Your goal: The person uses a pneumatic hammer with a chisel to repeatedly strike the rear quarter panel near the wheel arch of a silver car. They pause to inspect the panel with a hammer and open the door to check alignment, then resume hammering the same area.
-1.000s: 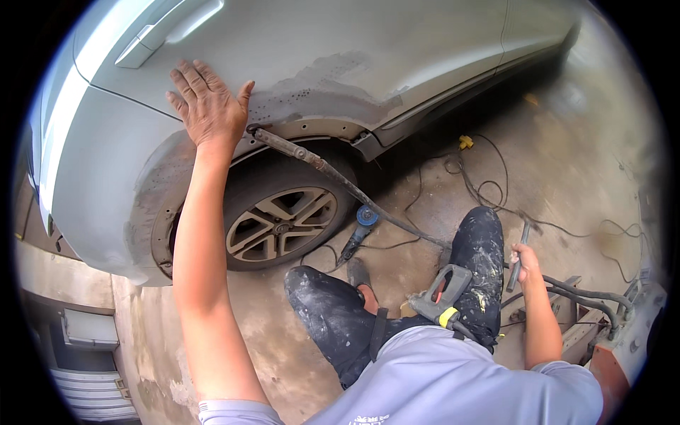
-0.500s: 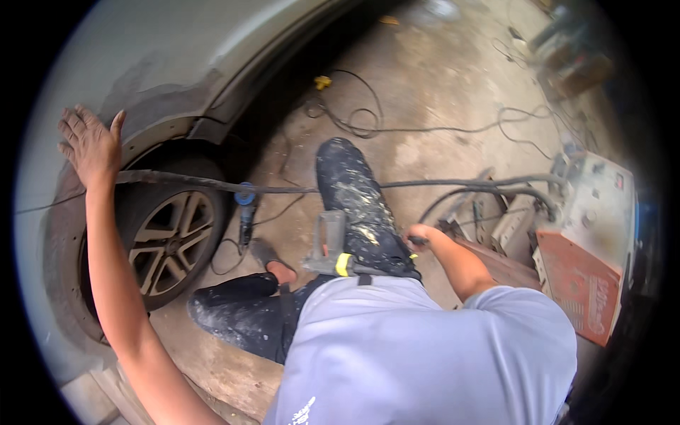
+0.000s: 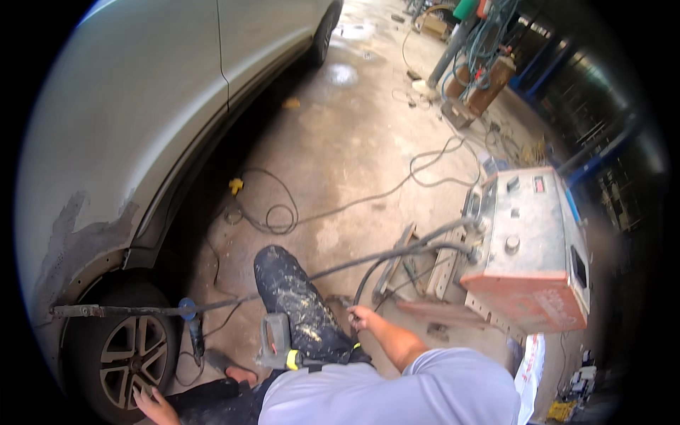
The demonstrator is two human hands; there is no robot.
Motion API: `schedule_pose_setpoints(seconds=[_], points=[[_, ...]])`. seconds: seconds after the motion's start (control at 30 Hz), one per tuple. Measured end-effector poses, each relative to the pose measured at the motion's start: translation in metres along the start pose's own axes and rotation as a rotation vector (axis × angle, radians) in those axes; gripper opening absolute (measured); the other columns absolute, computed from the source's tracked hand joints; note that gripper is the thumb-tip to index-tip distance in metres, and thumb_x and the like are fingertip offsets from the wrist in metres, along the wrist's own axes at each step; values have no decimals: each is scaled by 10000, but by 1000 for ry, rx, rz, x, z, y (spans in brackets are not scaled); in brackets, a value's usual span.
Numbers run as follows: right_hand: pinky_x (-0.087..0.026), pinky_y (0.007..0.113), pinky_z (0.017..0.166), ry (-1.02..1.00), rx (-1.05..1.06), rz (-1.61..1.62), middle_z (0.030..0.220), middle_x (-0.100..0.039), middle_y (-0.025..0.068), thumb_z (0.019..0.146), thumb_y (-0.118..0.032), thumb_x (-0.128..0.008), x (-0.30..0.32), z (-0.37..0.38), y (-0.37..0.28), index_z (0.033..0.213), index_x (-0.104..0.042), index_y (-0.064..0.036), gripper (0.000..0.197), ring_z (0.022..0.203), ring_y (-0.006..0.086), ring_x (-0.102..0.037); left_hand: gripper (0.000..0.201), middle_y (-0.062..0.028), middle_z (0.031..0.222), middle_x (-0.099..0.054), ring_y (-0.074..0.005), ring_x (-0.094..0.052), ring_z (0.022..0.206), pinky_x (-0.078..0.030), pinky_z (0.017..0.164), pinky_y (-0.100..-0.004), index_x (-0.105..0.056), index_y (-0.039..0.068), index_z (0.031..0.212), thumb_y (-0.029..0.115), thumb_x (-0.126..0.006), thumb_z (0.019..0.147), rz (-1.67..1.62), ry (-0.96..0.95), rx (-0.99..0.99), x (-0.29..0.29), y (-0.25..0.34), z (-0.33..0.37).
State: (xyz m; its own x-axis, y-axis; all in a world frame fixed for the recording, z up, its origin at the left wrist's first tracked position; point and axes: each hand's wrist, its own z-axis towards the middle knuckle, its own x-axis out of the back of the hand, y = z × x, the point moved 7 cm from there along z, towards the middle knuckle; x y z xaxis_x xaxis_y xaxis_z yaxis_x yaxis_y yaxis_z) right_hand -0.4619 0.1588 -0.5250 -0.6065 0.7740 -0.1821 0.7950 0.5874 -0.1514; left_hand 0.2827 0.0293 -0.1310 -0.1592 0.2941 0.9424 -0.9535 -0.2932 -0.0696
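My left hand (image 3: 154,407) is held low beside the car wheel (image 3: 134,361), its fingers apart and nothing in them. Beyond my right knee, my right hand (image 3: 363,318) is closed round the end of a black cable (image 3: 368,273) that curves down from a box-shaped machine (image 3: 520,244). Another thick cable (image 3: 333,269) runs from that machine across my leg to a flat metal bar (image 3: 78,311) at the car's fender. A grey handled tool (image 3: 275,336) with a yellow band lies on my lap.
The silver car (image 3: 149,92) fills the left side, with a dull grey patch (image 3: 92,230) over its wheel arch. A power tool with a blue disc (image 3: 187,307) stands by the wheel. Thin cord (image 3: 276,223) loops over the floor. Gas cylinders (image 3: 489,85) and hoses stand far right.
My left hand has come off the car's panel and dropped down beside the wheel. My view has tilted up toward the far floor. The right hand keeps its grip.
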Motion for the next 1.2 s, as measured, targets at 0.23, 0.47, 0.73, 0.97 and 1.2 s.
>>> schedule_pose_setpoints(seconds=[0.23,0.47,0.73,0.97,1.2], points=[[-508,263,447,100,100,410,914,-561,100,990,-154,-653,-86,-3,-80,1102,-510,-34,218,542,185,-542,553,-317,1324,-606,-472,-587,1199,-472,1019,-502,-585,-70,1346,371,-590,1014,-235,-165,499,-37,-42,-38],[-585,469,622,374,296,-846,1104,-710,182,949,-73,-545,-35,76,-54,1185,-696,-5,288,958,340,-705,544,-320,1245,-623,-493,-599,1136,-486,973,-526,-588,-86,1308,348,-621,982,-251,-196,451,-26,26,-16],[-538,475,745,70,432,-721,999,-740,195,901,-226,-694,-47,86,-42,998,-741,68,313,905,322,-710,543,-277,1135,-717,-471,-690,1015,-553,910,-535,-697,-11,1215,458,-682,942,-283,-250,349,15,72,3],[-520,389,961,93,1005,-624,1185,-743,196,936,-228,-664,-229,-127,-107,1232,-700,46,405,1114,288,-695,546,-251,1230,-647,-381,-649,1084,-522,938,-483,-635,-51,1247,401,-690,946,-604,-703,518,-95,-40,20],[-505,501,1014,79,1449,-1282,1219,-703,255,946,-320,-616,-364,-242,-167,1249,-661,2,444,1178,417,-650,484,-197,1187,-673,-337,-659,1073,-530,948,-453,-664,-18,1219,402,-667,978,-1389,-710,859,-125,-4,25]])
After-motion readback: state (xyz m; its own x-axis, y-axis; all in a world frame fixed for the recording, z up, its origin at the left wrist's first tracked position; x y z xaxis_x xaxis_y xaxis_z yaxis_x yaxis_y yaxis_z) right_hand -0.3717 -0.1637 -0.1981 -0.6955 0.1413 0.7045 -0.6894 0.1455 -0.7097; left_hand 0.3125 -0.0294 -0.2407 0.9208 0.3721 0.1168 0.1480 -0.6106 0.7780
